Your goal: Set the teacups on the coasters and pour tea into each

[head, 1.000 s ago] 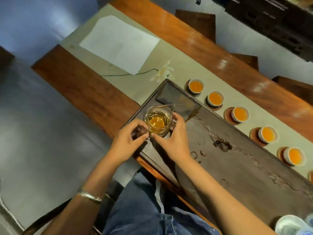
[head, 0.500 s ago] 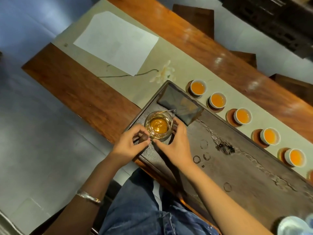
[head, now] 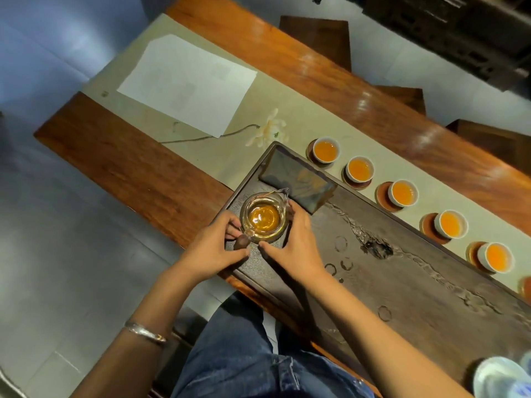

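Note:
A glass tea pitcher (head: pixel 263 219) with amber tea stands on the left end of the dark stone tea tray (head: pixel 416 285). My left hand (head: pixel 214 249) pinches its brown wooden handle (head: pixel 242 242). My right hand (head: pixel 296 245) cups the pitcher's right side, thumb at its base. Several white teacups full of orange tea sit on round brown coasters in a row along the tray's far side, from the first cup (head: pixel 325 149) to the one at the right (head: pixel 498 257).
A beige runner (head: pixel 149 90) with a white paper sheet (head: pixel 186 84) and a painted flower (head: pixel 268 132) lies on the wooden table (head: pixel 115 168). A dark rectangular plate (head: pixel 298 179) sits beside the pitcher. A blue-white porcelain piece (head: pixel 500 377) is at the bottom right.
The pitcher stays on the tray with both hands at it. My right hand's fingers have settled closer around its side. The camera view has shifted slightly.

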Available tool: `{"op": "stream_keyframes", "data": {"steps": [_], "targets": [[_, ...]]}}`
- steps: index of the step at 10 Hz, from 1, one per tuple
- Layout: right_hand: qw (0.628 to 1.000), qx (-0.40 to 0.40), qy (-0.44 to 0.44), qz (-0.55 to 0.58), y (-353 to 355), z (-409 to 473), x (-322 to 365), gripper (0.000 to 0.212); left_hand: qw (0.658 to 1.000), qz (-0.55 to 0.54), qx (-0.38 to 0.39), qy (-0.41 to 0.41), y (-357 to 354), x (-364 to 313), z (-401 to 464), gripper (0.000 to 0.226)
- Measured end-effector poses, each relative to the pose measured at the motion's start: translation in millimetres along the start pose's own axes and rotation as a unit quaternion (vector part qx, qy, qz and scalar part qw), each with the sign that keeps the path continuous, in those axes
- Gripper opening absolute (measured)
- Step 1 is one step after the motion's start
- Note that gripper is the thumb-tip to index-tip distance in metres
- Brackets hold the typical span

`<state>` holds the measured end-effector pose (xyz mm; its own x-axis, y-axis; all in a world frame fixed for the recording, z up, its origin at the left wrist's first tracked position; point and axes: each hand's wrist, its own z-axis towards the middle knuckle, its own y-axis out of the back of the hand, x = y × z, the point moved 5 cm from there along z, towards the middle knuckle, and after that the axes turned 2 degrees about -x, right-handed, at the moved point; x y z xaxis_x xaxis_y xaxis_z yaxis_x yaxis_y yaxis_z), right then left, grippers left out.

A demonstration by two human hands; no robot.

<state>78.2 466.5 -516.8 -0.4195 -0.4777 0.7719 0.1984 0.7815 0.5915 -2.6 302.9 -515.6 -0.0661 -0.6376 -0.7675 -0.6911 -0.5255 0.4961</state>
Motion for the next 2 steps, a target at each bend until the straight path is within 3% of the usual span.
{"op": "stream_keyframes", "data": {"steps": [2], "targets": [[0.997, 0.037, -0.034, -0.058, 26.5, -5.3, -9.9, 0.085, 0.993, 0.114, 0.022, -0.027, 21.4, -31.2, 12.9, 0.068]]}}
